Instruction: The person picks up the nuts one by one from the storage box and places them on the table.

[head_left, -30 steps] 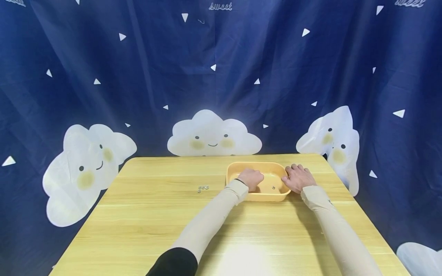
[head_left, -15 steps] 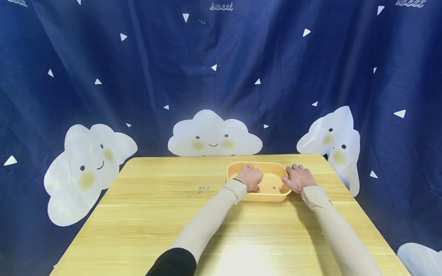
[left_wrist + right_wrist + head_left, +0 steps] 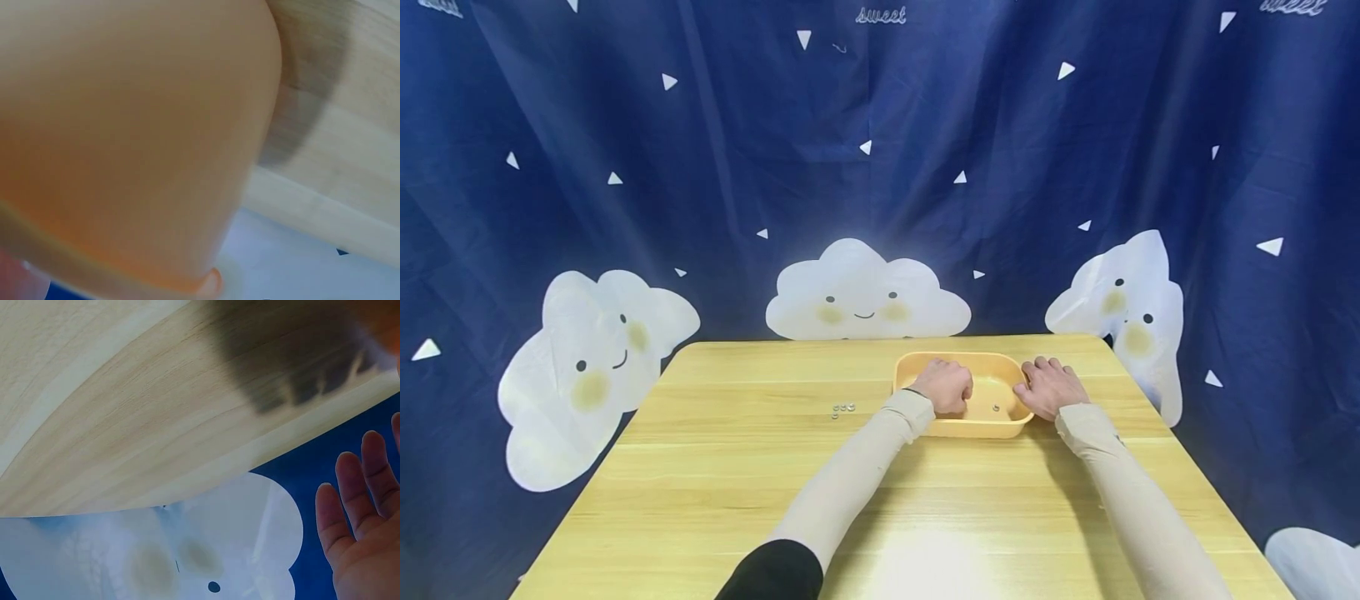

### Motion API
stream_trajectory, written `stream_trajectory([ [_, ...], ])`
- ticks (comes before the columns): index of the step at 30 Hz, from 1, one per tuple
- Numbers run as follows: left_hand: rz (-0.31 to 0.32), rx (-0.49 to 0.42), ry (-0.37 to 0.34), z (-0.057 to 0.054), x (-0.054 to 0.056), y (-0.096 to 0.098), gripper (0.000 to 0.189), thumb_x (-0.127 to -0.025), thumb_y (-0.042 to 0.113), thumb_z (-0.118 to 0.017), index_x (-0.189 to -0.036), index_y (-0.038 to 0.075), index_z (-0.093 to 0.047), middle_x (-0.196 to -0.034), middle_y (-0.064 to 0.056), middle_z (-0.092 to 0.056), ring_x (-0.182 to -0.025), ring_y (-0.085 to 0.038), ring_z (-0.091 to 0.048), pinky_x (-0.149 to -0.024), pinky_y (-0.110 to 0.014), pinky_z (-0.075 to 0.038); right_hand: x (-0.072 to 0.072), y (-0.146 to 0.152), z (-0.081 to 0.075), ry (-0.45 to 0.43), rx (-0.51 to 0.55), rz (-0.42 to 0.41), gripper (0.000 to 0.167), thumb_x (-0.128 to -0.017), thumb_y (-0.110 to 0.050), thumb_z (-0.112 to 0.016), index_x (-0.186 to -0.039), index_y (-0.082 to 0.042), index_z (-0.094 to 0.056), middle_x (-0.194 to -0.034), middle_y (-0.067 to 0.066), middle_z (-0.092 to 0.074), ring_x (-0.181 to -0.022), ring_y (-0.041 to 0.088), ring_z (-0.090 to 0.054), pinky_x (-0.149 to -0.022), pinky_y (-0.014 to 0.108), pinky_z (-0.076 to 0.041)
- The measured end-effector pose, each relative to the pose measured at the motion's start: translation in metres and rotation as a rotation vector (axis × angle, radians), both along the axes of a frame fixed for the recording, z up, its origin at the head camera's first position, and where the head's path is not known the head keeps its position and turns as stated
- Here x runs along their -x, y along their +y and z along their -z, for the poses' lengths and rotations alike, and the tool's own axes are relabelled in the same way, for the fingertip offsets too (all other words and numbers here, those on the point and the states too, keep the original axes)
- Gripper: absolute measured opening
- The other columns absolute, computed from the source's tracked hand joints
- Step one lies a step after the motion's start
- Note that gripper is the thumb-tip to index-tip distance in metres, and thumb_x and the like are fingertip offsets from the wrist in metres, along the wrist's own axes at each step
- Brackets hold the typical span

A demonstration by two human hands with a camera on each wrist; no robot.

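Note:
An orange, rounded rectangular basin (image 3: 973, 429) stands toward the back of the table. My left hand (image 3: 945, 386) reaches into its left half, knuckles up and fingers bent down; whatever lies under the fingers is hidden. Only a patch of skin (image 3: 22, 279) shows in the left wrist view, past the basin's rim. At the right end, my right hand (image 3: 1051, 388) touches the rim with its thumb inside. Its fingers (image 3: 353, 487) look extended in the right wrist view. One small silvery piece, like a nut (image 3: 996, 407), lies on the basin floor between both hands.
Several small silvery nut-like pieces (image 3: 843, 408) lie grouped on the wooden table (image 3: 715, 467), left of the basin. Behind the table hangs a dark blue curtain (image 3: 910, 200) with white clouds. The table's back edge runs just beyond the basin.
My left hand shifts only slightly within the basin's left half. The right hand, the basin and the small pieces stay in place.

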State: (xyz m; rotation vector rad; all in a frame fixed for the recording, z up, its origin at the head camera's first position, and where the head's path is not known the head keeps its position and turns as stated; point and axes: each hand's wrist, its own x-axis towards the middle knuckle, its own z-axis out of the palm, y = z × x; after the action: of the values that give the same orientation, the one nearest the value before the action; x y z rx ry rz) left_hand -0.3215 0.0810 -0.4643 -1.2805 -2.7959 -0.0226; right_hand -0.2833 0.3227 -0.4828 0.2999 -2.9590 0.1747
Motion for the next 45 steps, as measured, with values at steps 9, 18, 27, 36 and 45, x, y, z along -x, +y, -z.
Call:
stream_trajectory([
  [9, 0.002, -0.051, 0.015, 0.003, 0.003, -0.002, 0.01, -0.083, 0.026, -0.077, -0.091, 0.031, -0.082, -0.092, 0.019, -0.079, -0.086, -0.001, -0.072, -0.086, -0.026, -0.056, 0.001, -0.001, -0.002, -0.018, -0.015, 0.003, 0.046, -0.095, -0.033, -0.049, -0.124, -0.001, -0.063, -0.128, 0.025, -0.063, -0.117, 0.048, -0.056, -0.092, 0.065, -0.047],
  [18, 0.001, -0.105, -0.041, -0.005, 0.0, -0.01, 0.01, -0.087, 0.027, -0.075, -0.094, 0.027, -0.082, -0.093, 0.018, -0.079, -0.09, 0.0, -0.072, -0.084, -0.021, -0.055, -0.001, -0.002, -0.003, -0.021, -0.008, 0.006, 0.044, -0.095, -0.032, -0.05, -0.123, -0.001, -0.064, -0.127, 0.024, -0.064, -0.117, 0.047, -0.057, -0.092, 0.064, -0.047],
  [27, -0.002, -0.216, -0.138, -0.01, -0.003, -0.02, 0.009, -0.09, 0.027, -0.073, -0.094, 0.025, -0.082, -0.096, 0.016, -0.078, -0.085, -0.001, -0.068, -0.076, -0.018, -0.052, 0.001, 0.0, -0.001, -0.015, -0.006, 0.001, 0.046, -0.095, -0.035, -0.048, -0.123, -0.002, -0.063, -0.126, 0.024, -0.063, -0.115, 0.047, -0.056, -0.09, 0.063, -0.046],
  [36, 0.001, -0.285, -0.164, -0.012, -0.005, -0.024, 0.009, -0.092, 0.026, -0.073, -0.093, 0.024, -0.082, -0.094, 0.015, -0.078, -0.084, -0.001, -0.064, -0.075, -0.015, -0.049, -0.001, -0.002, -0.002, -0.023, -0.002, 0.005, 0.044, -0.095, -0.033, -0.049, -0.121, -0.002, -0.064, -0.125, 0.024, -0.063, -0.114, 0.046, -0.057, -0.089, 0.063, -0.046],
  [45, -0.07, -0.336, -0.2, -0.012, -0.003, -0.03, 0.008, -0.091, 0.033, -0.076, -0.094, 0.028, -0.082, -0.097, 0.016, -0.078, -0.088, -0.001, -0.064, -0.076, -0.015, -0.049, 0.0, -0.001, -0.002, -0.03, -0.008, 0.002, 0.048, -0.096, -0.035, -0.047, -0.125, -0.001, -0.062, -0.127, 0.025, -0.063, -0.117, 0.048, -0.056, -0.092, 0.064, -0.046],
])
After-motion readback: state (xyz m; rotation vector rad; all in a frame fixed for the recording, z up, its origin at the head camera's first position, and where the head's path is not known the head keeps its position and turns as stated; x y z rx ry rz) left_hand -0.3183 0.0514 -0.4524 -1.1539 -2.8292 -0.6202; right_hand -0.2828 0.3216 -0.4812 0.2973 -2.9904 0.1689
